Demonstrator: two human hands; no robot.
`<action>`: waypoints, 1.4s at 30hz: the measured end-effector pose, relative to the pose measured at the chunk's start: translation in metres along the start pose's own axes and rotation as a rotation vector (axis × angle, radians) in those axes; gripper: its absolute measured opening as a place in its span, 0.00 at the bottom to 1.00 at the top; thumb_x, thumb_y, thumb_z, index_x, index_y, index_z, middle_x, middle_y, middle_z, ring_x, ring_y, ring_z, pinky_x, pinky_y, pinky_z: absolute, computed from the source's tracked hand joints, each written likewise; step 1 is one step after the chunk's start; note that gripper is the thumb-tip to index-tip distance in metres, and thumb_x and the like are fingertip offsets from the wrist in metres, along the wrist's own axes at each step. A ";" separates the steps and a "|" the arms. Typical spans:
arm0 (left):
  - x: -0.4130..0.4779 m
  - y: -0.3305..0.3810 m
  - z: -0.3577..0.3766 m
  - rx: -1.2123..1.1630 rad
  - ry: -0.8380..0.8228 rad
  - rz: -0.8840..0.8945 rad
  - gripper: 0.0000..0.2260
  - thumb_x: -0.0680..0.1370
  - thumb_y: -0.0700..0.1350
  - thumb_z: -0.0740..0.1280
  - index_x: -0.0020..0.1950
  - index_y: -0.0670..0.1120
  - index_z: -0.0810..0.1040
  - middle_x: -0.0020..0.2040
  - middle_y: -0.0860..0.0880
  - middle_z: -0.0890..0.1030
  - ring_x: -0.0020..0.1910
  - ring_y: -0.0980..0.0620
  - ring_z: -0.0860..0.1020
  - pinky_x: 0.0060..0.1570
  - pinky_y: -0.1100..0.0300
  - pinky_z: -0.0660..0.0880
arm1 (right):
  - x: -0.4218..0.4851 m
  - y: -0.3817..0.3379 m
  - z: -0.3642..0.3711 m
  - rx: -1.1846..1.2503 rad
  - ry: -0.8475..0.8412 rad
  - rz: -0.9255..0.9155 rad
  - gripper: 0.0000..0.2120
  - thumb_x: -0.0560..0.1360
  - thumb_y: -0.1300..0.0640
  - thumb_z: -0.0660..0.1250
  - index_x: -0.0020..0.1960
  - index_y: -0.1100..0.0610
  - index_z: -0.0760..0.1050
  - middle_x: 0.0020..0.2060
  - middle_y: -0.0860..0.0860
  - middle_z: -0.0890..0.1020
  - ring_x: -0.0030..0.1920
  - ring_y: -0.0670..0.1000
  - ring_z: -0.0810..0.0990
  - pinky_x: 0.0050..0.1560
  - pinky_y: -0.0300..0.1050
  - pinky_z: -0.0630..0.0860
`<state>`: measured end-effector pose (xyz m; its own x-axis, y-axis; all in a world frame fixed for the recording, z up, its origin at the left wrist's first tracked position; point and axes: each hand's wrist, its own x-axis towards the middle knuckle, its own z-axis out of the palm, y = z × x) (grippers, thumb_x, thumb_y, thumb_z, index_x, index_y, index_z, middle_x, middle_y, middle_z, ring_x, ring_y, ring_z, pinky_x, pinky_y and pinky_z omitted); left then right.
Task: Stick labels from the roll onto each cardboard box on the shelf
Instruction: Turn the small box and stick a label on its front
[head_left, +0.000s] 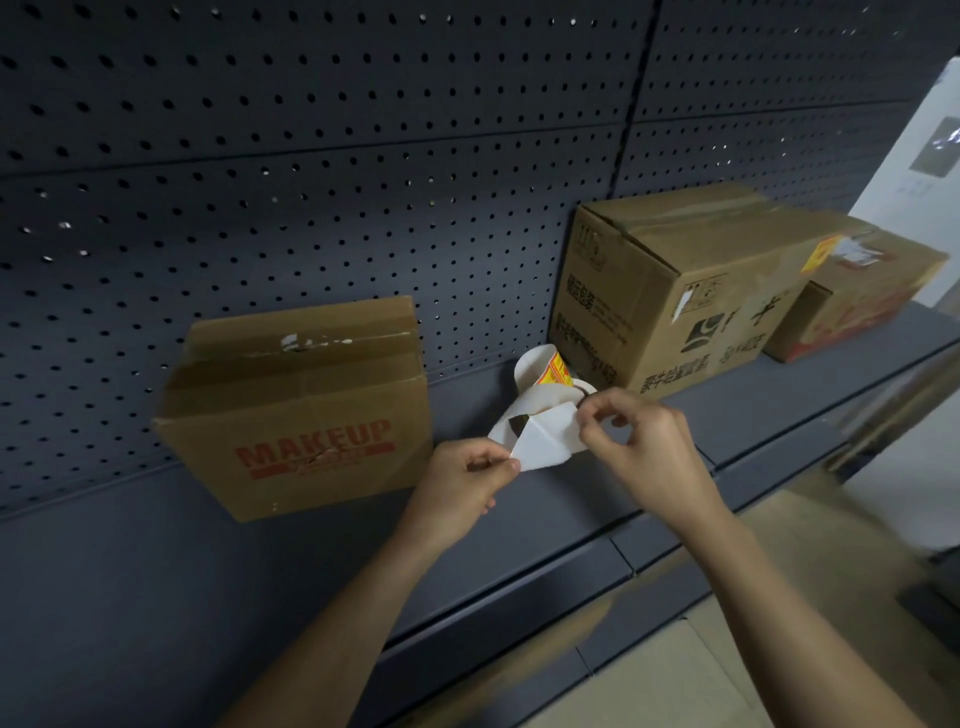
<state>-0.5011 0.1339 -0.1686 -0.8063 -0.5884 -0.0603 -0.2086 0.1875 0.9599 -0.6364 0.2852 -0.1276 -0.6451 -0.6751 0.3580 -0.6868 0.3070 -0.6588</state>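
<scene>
Dark perforated panelling (311, 182) backs a grey shelf (156, 597) carrying three cardboard boxes: the MAKEUP box (311, 415) toward the left along the back edge, and a taller box (675, 291) and a flatter box (872, 291) toward the right end. Between the first two, the label roll (545, 371) trails a white strip (545, 441). The left hand (462, 493) pinches the strip's lower corner and the right hand (644, 447) pinches its upper edge. A label seems mid-peel; next it needs freeing cleanly and pressing onto a box.
</scene>
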 end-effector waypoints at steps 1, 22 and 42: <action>0.000 -0.001 0.000 0.021 0.006 0.000 0.05 0.78 0.41 0.69 0.43 0.42 0.82 0.31 0.49 0.76 0.27 0.55 0.73 0.32 0.62 0.72 | 0.001 0.000 -0.001 -0.002 0.012 0.007 0.05 0.75 0.59 0.68 0.42 0.51 0.78 0.39 0.41 0.81 0.45 0.40 0.76 0.44 0.28 0.69; -0.027 -0.005 -0.018 0.160 -0.123 -0.091 0.12 0.79 0.52 0.67 0.62 0.55 0.74 0.37 0.49 0.85 0.24 0.55 0.76 0.31 0.61 0.73 | -0.006 -0.029 0.018 0.084 0.224 -0.100 0.04 0.76 0.62 0.70 0.43 0.54 0.79 0.39 0.45 0.81 0.38 0.47 0.78 0.39 0.36 0.72; -0.062 0.040 -0.067 -0.601 0.142 -0.182 0.06 0.80 0.42 0.67 0.46 0.41 0.80 0.36 0.44 0.83 0.34 0.49 0.81 0.38 0.59 0.79 | -0.019 -0.069 0.060 -0.086 0.089 -0.728 0.04 0.78 0.59 0.70 0.48 0.59 0.83 0.47 0.52 0.82 0.43 0.52 0.82 0.42 0.46 0.79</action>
<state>-0.4226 0.1252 -0.1077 -0.6977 -0.6751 -0.2398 0.0441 -0.3746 0.9262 -0.5567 0.2365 -0.1290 -0.0378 -0.6722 0.7394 -0.9729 -0.1443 -0.1809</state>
